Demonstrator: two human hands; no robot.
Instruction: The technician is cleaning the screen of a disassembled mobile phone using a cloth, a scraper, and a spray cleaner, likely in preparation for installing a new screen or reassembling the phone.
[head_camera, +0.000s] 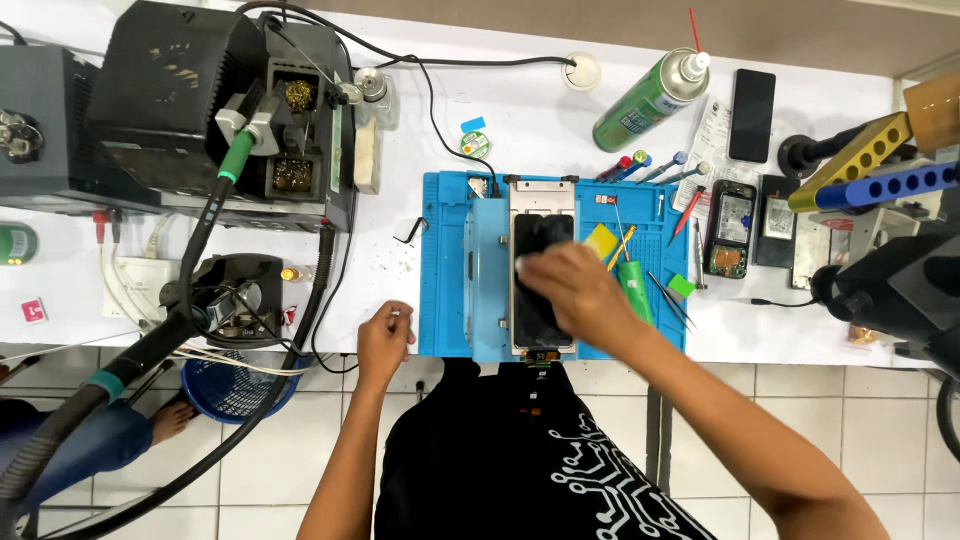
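My right hand (572, 290) lay on the dark phone screen (540, 270), fingers pressed together and bent down over a pale wad, perhaps a cloth or wipe, though it was too blurred for me to be sure. The screen sat in a silver frame (541, 190), lengthwise on the blue work mat (445, 260), near the mat's middle. My left hand (385, 340) rested on the white table (540, 120) just left of the mat's near corner, fingers curled loosely inward; I could not tell whether it held anything.

On the mat, right of the screen, lay a yellow pick (600, 241), a green-handled tool (634, 290), tweezers (668, 298) and a small green square (682, 286). Beyond the mat's right edge were an opened phone (731, 228) with its insides showing, and a dark flat part (776, 220) beside it. Farther from me than the mat lay a green spray can (650, 98) on its side, and a black phone (752, 114) well to the right of it. Left of the mat stood a black soldering station (215, 105), with a small roll of tape (475, 143) between it and the mat's far edge. Below the table, left of my body, a blue basket (235, 392) sat on the tiled floor (860, 430).
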